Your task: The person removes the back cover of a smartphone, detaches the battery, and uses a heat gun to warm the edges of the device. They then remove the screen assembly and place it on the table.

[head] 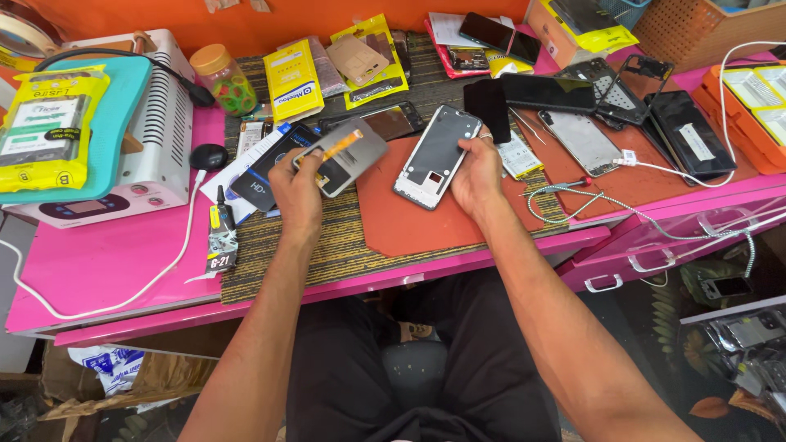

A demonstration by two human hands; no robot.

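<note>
L hand (pixel 296 192) grips grey display panel (pixel 342 155), R hand (pixel 476 173) grips silver phone frame (pixel 436 155); both held above red mat (pixel 401 214), near pink worktop (pixel 106 262) front edge, panels apart.

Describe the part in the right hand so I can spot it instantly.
Start at the rust-red mat on the pink table. Above its upper edge, the right hand holds a silver phone frame. Unlike the black screens nearby, it is an open shell with a grey inside.
</note>
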